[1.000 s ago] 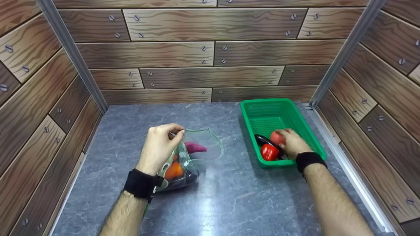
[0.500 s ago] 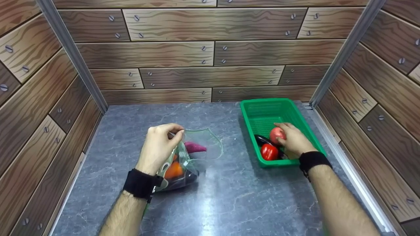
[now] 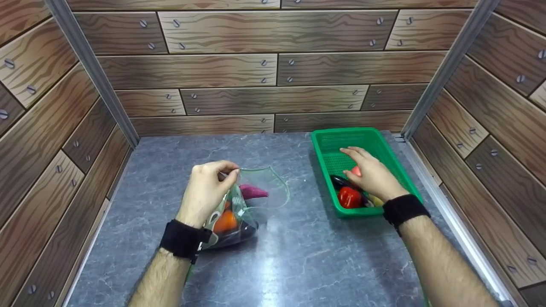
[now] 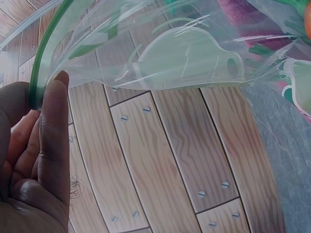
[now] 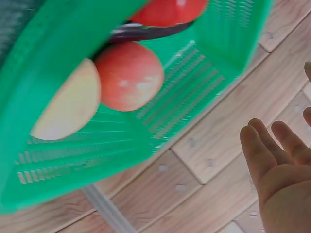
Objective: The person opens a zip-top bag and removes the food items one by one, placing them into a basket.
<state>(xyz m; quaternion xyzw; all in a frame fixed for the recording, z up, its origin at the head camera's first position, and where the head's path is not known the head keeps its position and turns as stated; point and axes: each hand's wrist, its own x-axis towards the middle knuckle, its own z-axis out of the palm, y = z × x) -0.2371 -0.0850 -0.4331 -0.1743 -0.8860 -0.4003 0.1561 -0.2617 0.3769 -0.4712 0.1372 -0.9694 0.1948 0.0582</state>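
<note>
My left hand point(image 3: 209, 187) pinches the green-edged rim of a clear zip bag point(image 4: 189, 58), whose mouth gapes to the right in the head view. Inside the bag are a magenta tapered vegetable point(image 3: 254, 192), an orange round item point(image 3: 226, 221) and a dark glossy item point(image 3: 247, 230). My right hand point(image 3: 373, 172), fingers spread and holding nothing, hovers over the green basket point(image 3: 359, 212). Below it a round pinkish-red fruit point(image 5: 129, 76) lies in the basket, partly hidden in the head view. A red bell pepper point(image 3: 349, 198), an eggplant point(image 3: 340, 182) and a pale yellow item point(image 5: 70, 104) lie nearby.
The grey marbled tabletop point(image 3: 298, 256) carries both bag and basket. Wood-patterned walls point(image 3: 273, 70) enclose the back and sides, with a metal rail point(image 3: 460, 221) along the right edge. The basket stands close to that rail.
Earlier my right hand held the pinkish-red fruit; now it has let go and risen slightly up and left, fingers spread. My left hand and the bag have stayed put.
</note>
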